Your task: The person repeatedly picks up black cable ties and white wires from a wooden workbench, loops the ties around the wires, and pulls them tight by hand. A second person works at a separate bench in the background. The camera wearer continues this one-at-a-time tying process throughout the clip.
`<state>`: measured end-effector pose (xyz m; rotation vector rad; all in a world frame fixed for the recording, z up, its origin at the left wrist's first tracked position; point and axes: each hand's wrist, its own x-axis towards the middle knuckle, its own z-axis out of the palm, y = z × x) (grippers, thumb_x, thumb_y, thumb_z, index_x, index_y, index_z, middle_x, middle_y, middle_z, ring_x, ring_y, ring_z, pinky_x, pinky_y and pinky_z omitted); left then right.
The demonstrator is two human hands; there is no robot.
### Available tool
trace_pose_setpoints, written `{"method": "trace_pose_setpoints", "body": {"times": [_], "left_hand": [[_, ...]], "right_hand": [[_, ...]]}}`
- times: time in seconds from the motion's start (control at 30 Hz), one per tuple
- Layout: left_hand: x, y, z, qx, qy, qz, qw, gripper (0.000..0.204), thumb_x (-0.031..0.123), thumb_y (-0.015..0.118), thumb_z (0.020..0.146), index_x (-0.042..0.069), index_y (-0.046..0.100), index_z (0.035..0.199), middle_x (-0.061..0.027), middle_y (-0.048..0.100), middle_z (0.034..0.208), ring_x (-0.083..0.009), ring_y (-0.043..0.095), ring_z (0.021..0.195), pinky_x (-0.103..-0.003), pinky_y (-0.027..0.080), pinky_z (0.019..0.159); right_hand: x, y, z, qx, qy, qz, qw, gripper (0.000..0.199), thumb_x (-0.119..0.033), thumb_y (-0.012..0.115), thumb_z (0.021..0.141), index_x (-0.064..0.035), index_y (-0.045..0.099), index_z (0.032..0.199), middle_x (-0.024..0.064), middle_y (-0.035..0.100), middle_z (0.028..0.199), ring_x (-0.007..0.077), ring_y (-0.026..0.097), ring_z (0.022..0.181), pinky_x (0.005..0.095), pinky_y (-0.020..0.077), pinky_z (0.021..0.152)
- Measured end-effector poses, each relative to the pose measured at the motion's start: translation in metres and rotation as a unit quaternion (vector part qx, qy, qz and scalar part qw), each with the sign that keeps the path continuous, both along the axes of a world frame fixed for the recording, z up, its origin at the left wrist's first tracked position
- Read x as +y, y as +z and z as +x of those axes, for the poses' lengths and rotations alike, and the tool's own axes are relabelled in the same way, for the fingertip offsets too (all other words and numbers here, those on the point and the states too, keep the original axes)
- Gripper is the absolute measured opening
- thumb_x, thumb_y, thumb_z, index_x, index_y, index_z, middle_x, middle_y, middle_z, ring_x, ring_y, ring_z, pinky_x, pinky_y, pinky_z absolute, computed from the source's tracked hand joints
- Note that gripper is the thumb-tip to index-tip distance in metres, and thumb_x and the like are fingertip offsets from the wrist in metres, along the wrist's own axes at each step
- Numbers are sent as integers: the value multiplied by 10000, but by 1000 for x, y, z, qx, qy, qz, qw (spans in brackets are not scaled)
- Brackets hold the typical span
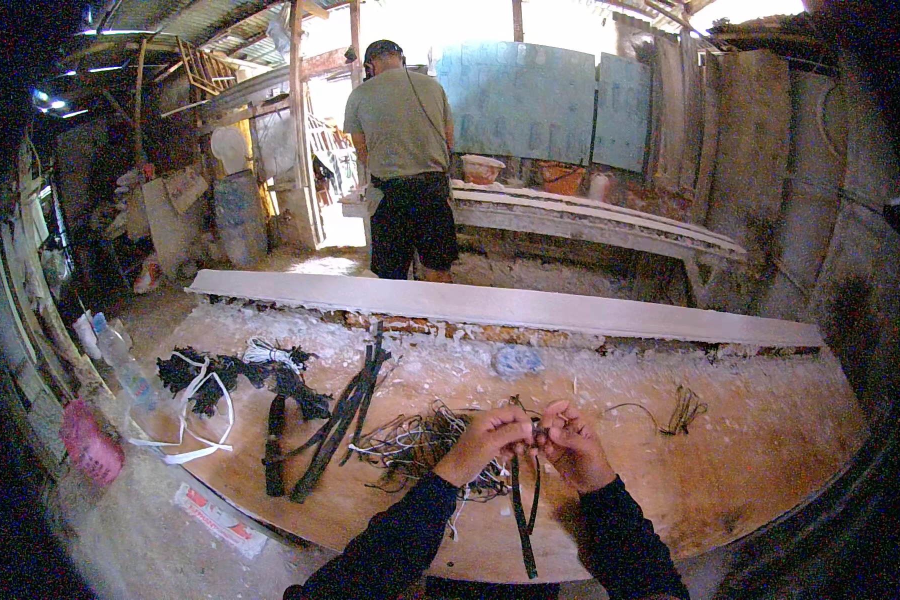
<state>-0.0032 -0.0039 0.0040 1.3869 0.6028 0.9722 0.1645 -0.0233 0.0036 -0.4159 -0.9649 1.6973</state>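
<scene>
Two hands [485, 446] [580, 452] hold strip [521, 520]; red-printed packet [220, 521] lies left.

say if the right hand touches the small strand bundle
Apart: the head view shows wooden board between the right hand and the small strand bundle.

On the brown surface [740, 430], dark strips [336, 432] lie toward the left edge, tangled cords [410, 446] toward the near edge.
</scene>
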Motion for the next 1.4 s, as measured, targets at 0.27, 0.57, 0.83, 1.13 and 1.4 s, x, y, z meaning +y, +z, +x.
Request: {"method": "trace_pose_setpoints", "body": {"times": [0.27, 0.57, 0.83, 1.13, 1.4], "left_hand": [[8, -8, 3, 93, 117, 109, 983, 185, 234, 559, 832, 50, 567, 842, 13, 575, 740, -70, 508, 650, -221, 417, 630], [13, -15, 18, 32, 108, 152, 982, 349, 186, 641, 768, 37, 497, 1049, -34, 560, 896, -111, 524, 832, -245, 432, 745], [21, -20, 9, 26, 182, 109, 977, 262, 48, 574, 768, 28, 514, 1022, -37, 568, 866, -115, 539, 807, -243, 437, 725], [32, -22, -10, -85, 266, 11, 960, 220, 14, 553, 758, 34, 510, 973, -29, 542, 841, -95, 532, 701, -201, 436, 577], [20, -10, -6, -97, 225, -28, 969, 381, 44, 593, 758, 75, 420, 1096, -11, 511, 817, -60, 479, 616, -176, 367, 468]], "right_hand": [[8, -10, -9, -340, -132, 100, 926, 105, -65, 597, 787, -49, 583, 889, 24, 607, 829, 97, 557, 750, 230, 456, 650], [5, 5, 4, -253, -201, 51, 945, 105, -126, 600, 791, -73, 522, 838, 6, 552, 721, 92, 501, 560, 224, 409, 459], [13, 5, 12, -177, -283, 81, 939, 95, -122, 585, 790, -95, 505, 832, 14, 567, 718, 78, 491, 586, 210, 382, 540], [1, 5, 2, -65, -109, 84, 988, 241, -113, 585, 784, -9, 557, 1000, 117, 606, 931, 191, 548, 931, 303, 386, 857], [5, 2, 7, -130, -115, 158, 972, 252, -95, 592, 783, -9, 567, 1019, 130, 617, 916, 202, 584, 833, 322, 440, 779]]}}
